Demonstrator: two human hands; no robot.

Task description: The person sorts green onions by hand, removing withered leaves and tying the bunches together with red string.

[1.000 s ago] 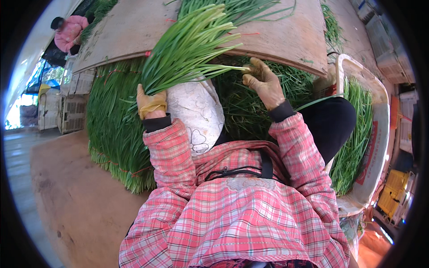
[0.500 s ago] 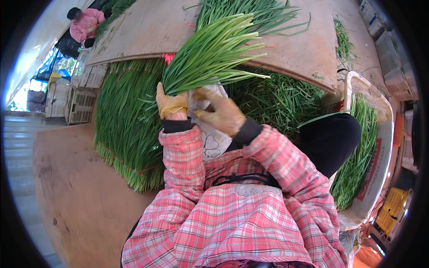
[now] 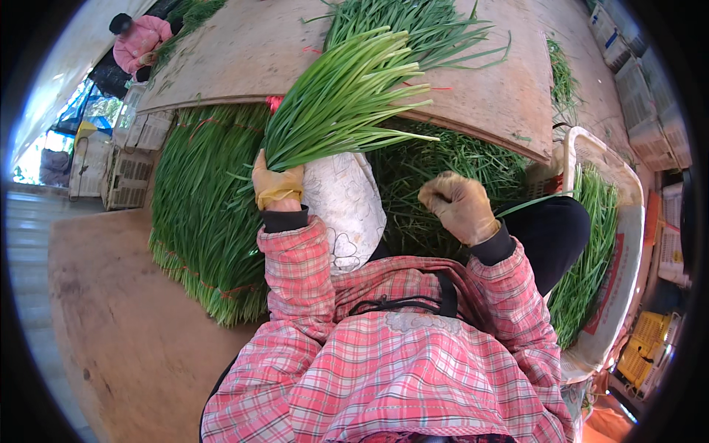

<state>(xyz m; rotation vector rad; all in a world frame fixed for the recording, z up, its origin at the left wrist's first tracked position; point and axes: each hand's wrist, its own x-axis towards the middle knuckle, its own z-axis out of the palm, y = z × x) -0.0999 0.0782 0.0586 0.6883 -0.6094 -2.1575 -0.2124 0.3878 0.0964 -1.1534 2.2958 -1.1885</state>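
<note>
- Away from the left hand (image 3: 277, 184) has gone my right hand (image 3: 461, 209), which half a second ago was close beside it; it is now well out to the right, above the loose green leaves (image 3: 421, 170).
- My right fingers are curled in toward the thumb; I cannot tell whether they are fully closed or pinch anything.
- With my left hand I grip the green bunch (image 3: 347, 103) by its lower left end, as before; its paler ends fan up and to the right, in front of the worktop (image 3: 502, 81).
- Below the bunch lies a white patterned cloth (image 3: 343, 207), next to my left wrist.
- To the left, tied bundles (image 3: 207, 214) stand packed together, with thin red bands around them.
- More long leaves (image 3: 413, 29) lie on the worktop, beyond the bunch.
- One long leaf (image 3: 535, 204) runs from near my right wrist over my dark-clothed knee (image 3: 554, 232).
- Right of the knee, a white basket (image 3: 630, 214) holds upright greens (image 3: 587, 258).
</note>
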